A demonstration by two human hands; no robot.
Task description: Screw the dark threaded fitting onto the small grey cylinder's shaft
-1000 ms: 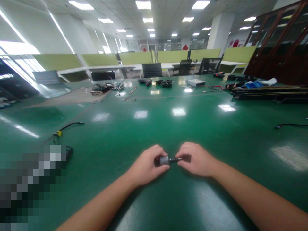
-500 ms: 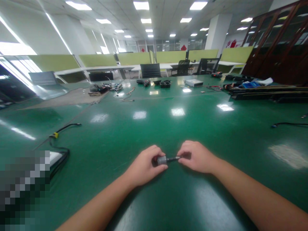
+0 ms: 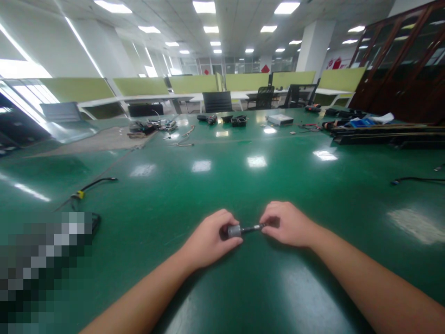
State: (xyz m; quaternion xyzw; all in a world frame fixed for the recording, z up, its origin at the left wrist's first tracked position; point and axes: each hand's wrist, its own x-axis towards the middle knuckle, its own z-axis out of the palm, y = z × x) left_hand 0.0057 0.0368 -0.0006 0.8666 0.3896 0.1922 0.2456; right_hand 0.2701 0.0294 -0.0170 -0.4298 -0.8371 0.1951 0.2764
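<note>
My left hand (image 3: 212, 239) is closed around a small tool with a grey cylindrical collar (image 3: 234, 231), just above the green table (image 3: 222, 185). From the collar a thin dark shaft (image 3: 249, 228) with a light tip points right. My right hand (image 3: 287, 223) pinches with thumb and forefinger at the far end of that shaft. Whatever lies between those fingertips is too small to make out. Most of the tool's handle is hidden inside my left hand.
A black cable with a yellow tag (image 3: 80, 194) lies at left, near a blurred-out device. Another black cable (image 3: 417, 179) is at right. Farther back are a white box (image 3: 280, 119), electronic parts (image 3: 153, 127), power tools and dark metal bars (image 3: 375, 135).
My right hand has shifted slightly right and up, showing more of the shaft's tip. My left hand and the grey collar have stayed in place.
</note>
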